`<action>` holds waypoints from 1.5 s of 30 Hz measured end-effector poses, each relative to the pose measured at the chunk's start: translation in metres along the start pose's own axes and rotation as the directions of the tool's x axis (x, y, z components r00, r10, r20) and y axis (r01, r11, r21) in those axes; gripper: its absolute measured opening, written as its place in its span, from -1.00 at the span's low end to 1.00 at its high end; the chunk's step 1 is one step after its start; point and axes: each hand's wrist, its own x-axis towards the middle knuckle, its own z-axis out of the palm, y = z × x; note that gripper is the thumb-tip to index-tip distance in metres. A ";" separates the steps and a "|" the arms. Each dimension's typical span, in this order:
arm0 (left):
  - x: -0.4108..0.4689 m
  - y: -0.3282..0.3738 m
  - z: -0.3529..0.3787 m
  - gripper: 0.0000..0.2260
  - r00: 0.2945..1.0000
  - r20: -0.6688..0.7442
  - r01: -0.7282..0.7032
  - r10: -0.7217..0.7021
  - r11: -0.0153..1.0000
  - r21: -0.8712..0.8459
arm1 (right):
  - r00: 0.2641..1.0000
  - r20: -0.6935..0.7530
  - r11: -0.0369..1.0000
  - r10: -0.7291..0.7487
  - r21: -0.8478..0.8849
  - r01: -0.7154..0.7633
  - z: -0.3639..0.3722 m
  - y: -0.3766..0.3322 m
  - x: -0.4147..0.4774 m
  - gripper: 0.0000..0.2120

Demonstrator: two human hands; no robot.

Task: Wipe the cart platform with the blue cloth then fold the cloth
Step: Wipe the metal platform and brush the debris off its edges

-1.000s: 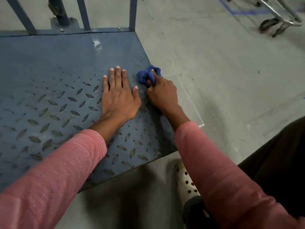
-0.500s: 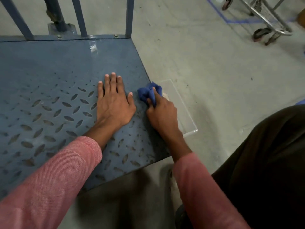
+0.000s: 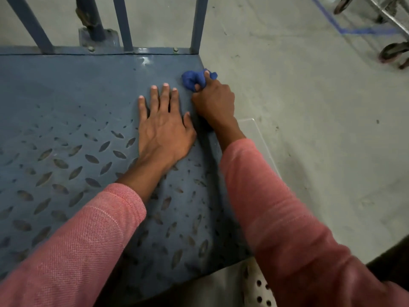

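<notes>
At the far right corner of the cart platform (image 3: pixel 66 96), gripped the blue cloth (image 3: pixel 190 79) in the right hand (image 3: pixel 213 100). Had it bunched into a tight wad, fingers curled round it, one fingertip showing over the top. Pressed the wad down on the smooth blue-grey plate, just short of the right edge and near the far rail.

Laid the left hand (image 3: pixel 163 129) palm down on the plate, to the left of the cloth and a little nearer, fingers straight and slightly spread, thumb out toward the right wrist. Held nothing in it. Close to the cloth but apart from it; could not tell whether the thumb touched the right wrist.

Wore pink knit sleeves (image 3: pixel 77 251) on both arms. Noted raised diamond tread over the near and left parts of the platform, and upright blue rail posts (image 3: pixel 199 23) bolted along the far edge.

Off the right edge, on the grey concrete floor (image 3: pixel 321 140), noted a clear flat sheet (image 3: pixel 261 138) partly hidden by the right forearm, a blue tape line (image 3: pixel 363 31) far right, castors of another cart (image 3: pixel 394 52) beyond it, and a pale perforated shoe (image 3: pixel 259 286) at the near edge.
</notes>
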 end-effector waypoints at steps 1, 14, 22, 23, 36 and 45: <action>0.004 0.001 0.001 -0.38 1.000 -0.002 0.000 0.000 1.000 0.010 | 1.000 -0.003 1.000 -0.005 -0.001 0.005 0.003 -0.002 0.013 -0.49; 0.005 0.009 -0.010 -0.39 0.999 0.044 0.010 -0.009 1.000 -0.021 | 1.000 0.013 0.996 -0.021 0.088 0.019 0.009 -0.012 0.045 -0.54; -0.021 0.007 -0.016 -0.45 0.997 0.072 -0.023 0.028 0.997 -0.071 | 0.998 -0.051 0.998 -0.024 0.060 0.027 0.000 0.034 -0.085 -0.43; -0.028 0.006 -0.017 -0.45 0.997 0.072 -0.026 0.031 0.997 -0.069 | 0.999 -0.042 0.998 -0.015 0.060 0.018 -0.004 0.035 -0.098 -0.43; -0.129 -0.003 -0.022 -0.38 0.973 0.181 -0.131 0.143 0.988 -0.078 | 0.994 -0.072 0.995 0.083 0.065 -0.078 -0.024 0.058 -0.213 -0.56; -0.148 -0.019 -0.048 -0.30 0.932 0.327 -0.134 0.155 0.987 -0.088 | 0.993 -0.052 0.994 0.105 0.022 -0.104 -0.041 0.063 -0.245 -0.54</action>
